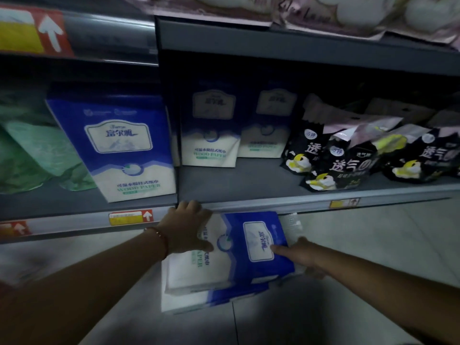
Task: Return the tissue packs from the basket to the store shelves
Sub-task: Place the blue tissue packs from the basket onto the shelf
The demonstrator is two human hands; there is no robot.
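1. Gripping from both sides, the two hands hold a blue and white tissue pack [239, 247] turned sideways, just below the front edge of the shelf [249, 185].
2. The left hand [185, 229] lies over the white end of the pack: its thumb presses on the printed face while the fingers curl over the far upper edge, close to the shelf lip.
3. The right hand [302, 255] takes the blue end: the thumb presses flat on the label panel and the other fingers wrap underneath, mostly hidden.
4. A thin bracelet [159, 236] sits on the left wrist.
5. A second tissue pack [211, 298] of the same kind lies directly beneath the held one, its lower edge showing; I cannot tell whether the fingers also hold it.
6. On the shelf above the hands, one matching pack [117, 148] stands upright at the left, leaning slightly, near the front edge.
7. Two more matching packs [210, 128] stand side by side further back, in shadow, with bare shelf in front of them.
8. To the right lie black packets [348, 160] with yellow and white print, piled loosely.
9. At the far left is a green wrapped bundle [32, 150].
10. A red and yellow price tag [130, 217] is fixed to the shelf lip just left of the left hand.
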